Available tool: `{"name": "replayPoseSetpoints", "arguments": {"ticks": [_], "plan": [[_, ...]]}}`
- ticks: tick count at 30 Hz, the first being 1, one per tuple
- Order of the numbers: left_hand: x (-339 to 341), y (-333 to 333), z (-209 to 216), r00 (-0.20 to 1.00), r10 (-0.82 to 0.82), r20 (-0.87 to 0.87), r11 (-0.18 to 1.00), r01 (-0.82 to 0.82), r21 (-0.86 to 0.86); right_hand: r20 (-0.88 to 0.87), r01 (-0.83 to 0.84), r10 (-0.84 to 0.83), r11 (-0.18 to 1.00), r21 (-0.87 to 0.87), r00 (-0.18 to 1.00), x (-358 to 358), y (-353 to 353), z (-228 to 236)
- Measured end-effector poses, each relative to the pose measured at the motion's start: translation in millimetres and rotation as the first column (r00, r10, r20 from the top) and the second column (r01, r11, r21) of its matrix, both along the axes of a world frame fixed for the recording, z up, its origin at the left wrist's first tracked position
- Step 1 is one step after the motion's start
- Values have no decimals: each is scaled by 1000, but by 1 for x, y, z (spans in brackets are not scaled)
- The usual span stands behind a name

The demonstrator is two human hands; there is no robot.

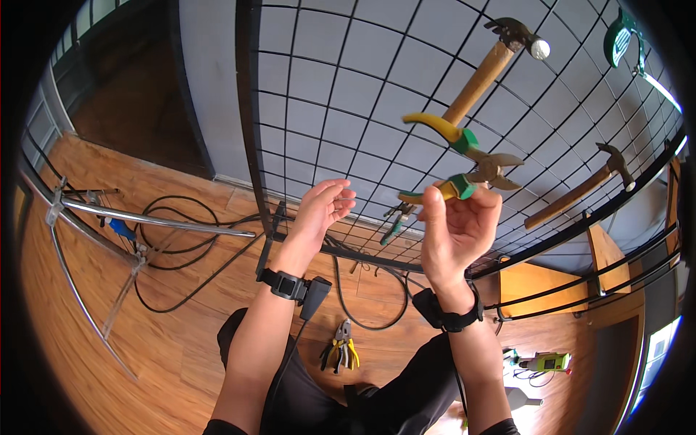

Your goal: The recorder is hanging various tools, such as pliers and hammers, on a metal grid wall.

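My right hand (464, 225) pinches the lower handle of diagonal cutting pliers (493, 171) between thumb and fingers. Their yellow and green handles spread apart, and the jaws gape toward the right. Behind the upper handle, a claw hammer (482, 78) with a wooden handle hangs on the black wire grid (326, 107). My left hand (322, 206) is raised before the grid, fingers loosely bent and apart, holding nothing. Between the hands, lower on the grid, hangs a green-handled tool (392, 230) whose kind I cannot make out.
A second hammer (580, 194) and a green-handled saw (622, 42) hang farther right. Several pliers (341, 346) lie on the wooden floor below me. A black cable (190, 197) loops beside a metal stand (156, 217) at left. A lime-green power tool (545, 362) lies at lower right.
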State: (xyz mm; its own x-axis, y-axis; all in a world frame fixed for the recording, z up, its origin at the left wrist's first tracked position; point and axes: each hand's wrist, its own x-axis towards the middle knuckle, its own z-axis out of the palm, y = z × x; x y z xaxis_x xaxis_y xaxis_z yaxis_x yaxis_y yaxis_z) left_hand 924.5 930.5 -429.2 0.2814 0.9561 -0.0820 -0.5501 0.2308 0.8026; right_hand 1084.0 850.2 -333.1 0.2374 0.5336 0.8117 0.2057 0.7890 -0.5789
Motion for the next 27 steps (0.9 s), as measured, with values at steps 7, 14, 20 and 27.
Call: {"name": "replayPoseSetpoints", "arguments": {"ticks": [7,14,20,27], "plan": [[-23,0,-4,990,82,111,996,-77,-45,-68,-73,66,991,-116,996,-70,44,6],[-33,-1,1,987,118,111,993,-115,-30,29,89,-84,956,-281,996,-82,91,-20],[-33,3,-6,978,163,130,985,-154,-80,-19,100,-127,856,-507,992,-77,112,-29],[-27,-2,-12,978,159,136,983,-144,-112,-71,2,-46,854,-521,996,-70,99,-45]]}}
